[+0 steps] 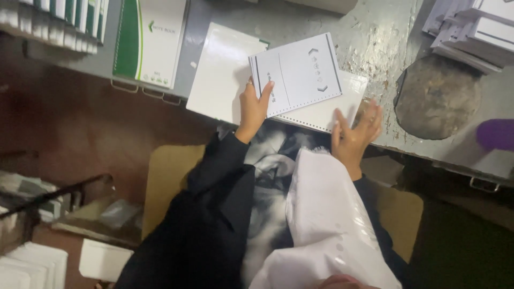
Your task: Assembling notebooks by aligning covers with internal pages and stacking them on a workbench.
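On the grey worktable [375,32], your left hand [254,104] grips the near edge of a white printed sheet [296,72]. That sheet lies on a perforated white stack [334,104]. Your right hand [354,134] rests open against the stack's near corner, fingers spread.

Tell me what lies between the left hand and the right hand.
In the head view, the punched lower edge of the white sheet stack spans between the left hand and the right hand; the grey printed cover lies on top.
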